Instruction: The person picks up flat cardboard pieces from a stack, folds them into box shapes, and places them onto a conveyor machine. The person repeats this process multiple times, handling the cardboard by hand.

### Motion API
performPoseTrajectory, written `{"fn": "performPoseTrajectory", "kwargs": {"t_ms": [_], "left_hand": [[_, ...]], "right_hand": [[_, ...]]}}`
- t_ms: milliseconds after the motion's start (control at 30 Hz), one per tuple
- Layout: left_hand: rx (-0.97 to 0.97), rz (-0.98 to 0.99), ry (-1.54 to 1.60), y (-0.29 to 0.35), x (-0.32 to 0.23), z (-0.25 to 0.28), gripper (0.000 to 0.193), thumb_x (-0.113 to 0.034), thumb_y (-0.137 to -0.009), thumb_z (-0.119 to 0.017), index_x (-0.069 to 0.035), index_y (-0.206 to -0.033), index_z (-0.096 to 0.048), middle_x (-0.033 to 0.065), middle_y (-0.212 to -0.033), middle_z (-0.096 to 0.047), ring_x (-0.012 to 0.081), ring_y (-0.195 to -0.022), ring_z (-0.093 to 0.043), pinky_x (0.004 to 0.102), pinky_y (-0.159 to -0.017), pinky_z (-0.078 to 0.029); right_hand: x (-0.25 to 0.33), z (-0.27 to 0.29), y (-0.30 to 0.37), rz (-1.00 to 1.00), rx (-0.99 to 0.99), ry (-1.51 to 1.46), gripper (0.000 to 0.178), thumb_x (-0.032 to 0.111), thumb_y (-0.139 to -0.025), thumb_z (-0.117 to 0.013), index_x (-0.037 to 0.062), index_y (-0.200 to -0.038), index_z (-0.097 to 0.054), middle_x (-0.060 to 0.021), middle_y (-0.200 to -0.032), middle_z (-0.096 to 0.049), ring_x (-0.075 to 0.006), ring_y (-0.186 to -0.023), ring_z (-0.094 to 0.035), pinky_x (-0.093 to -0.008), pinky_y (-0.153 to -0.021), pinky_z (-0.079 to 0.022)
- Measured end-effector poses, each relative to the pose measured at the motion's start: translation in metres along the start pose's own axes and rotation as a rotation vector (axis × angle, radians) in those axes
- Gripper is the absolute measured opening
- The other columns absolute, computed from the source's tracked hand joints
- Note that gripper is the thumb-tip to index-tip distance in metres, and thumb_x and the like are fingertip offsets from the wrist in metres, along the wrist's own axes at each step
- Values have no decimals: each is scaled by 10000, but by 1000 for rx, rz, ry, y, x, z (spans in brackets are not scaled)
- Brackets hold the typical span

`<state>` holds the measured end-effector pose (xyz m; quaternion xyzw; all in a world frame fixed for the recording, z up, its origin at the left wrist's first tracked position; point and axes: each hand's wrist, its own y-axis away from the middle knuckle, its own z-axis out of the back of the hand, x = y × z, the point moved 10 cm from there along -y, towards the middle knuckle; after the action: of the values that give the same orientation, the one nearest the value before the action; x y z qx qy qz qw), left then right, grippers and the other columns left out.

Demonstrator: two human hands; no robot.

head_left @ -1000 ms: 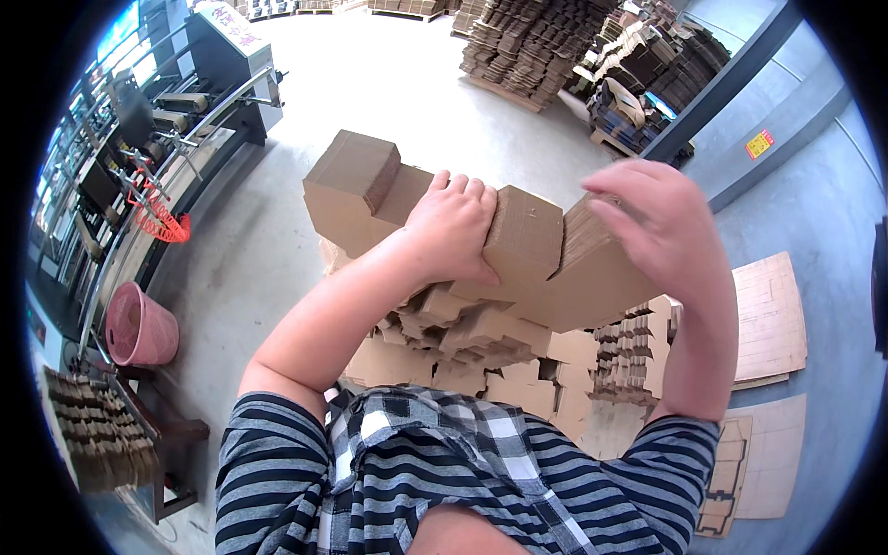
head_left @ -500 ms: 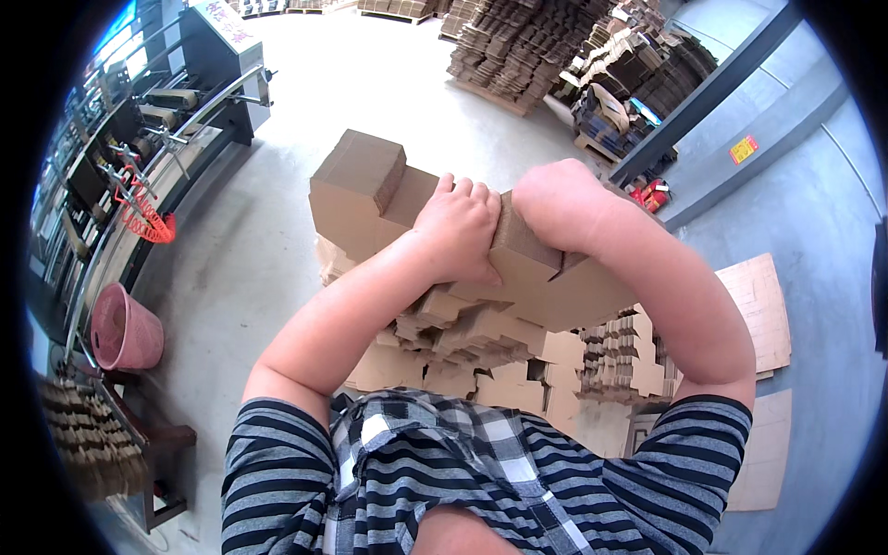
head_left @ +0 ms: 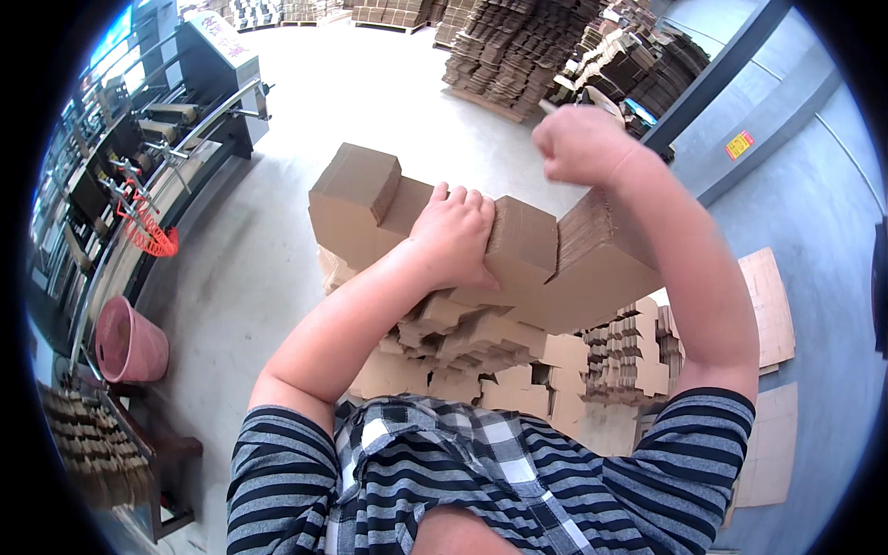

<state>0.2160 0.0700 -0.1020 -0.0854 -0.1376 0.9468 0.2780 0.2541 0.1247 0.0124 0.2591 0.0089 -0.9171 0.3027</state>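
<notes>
A thick stack of notched brown cardboard blanks (head_left: 527,245) stands in front of me, its cut edges forming blocky steps and recesses. My left hand (head_left: 453,236) grips the middle of it, fingers over the upper edge and thumb down the near face. Above and beyond the stack's right part, apart from it, is my right hand (head_left: 587,143), closed and slightly blurred. A small pale tip pokes out at its far left side; I cannot tell whether that is a finger or a held thing. Beneath the stack lie more piled cardboard blanks (head_left: 462,333).
On the left runs a long machine (head_left: 176,139) with a coiled orange hose (head_left: 153,239). Near it stand a pink bucket (head_left: 129,342) and a dark wooden stand (head_left: 176,453). Tall cardboard stacks (head_left: 518,51) rise at the back. A dark post (head_left: 721,79) slants at the right, with cardboard sheets (head_left: 768,310) below.
My right hand has lifted off the stack and moved up and away, uncovering the notch at its right part. My left hand stays on the stack.
</notes>
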Motion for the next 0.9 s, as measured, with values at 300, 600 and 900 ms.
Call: {"fn": "performPoseTrajectory", "kwargs": {"t_ms": [300, 600, 900], "left_hand": [[64, 39, -6, -2, 2, -2, 1033, -589, -554, -788, 81, -1259, -443, 187, -1195, -540, 310, -1204, -474, 445, -1110, -253], [118, 47, -24, 2, 0, 1, 1021, -586, -573, -775, 80, -1267, -433, 193, -1213, -530, 317, -1217, -465, 434, -1115, -247], [148, 41, -2, 1, -1, 3, 1025, -597, -571, -775, 57, -1281, -432, 181, -1208, -531, 318, -1239, -443, 432, -1117, -245]], "right_hand": [[-59, -19, 29, -175, -92, -194, 486, 133, -879, -562, 66, -1353, -477, -169, -1272, -560, -277, -1207, -522, -368, -1010, -424], [-56, -16, 120, -74, -229, -827, 505, 333, -909, -570, -47, -1241, -545, -198, -1246, -587, -305, -1174, -542, -344, -1004, -409], [-42, -7, 133, 57, -558, -602, 159, 99, -824, -622, 23, -949, -684, -107, -912, -678, -269, -853, -642, -339, -766, -509]]}}
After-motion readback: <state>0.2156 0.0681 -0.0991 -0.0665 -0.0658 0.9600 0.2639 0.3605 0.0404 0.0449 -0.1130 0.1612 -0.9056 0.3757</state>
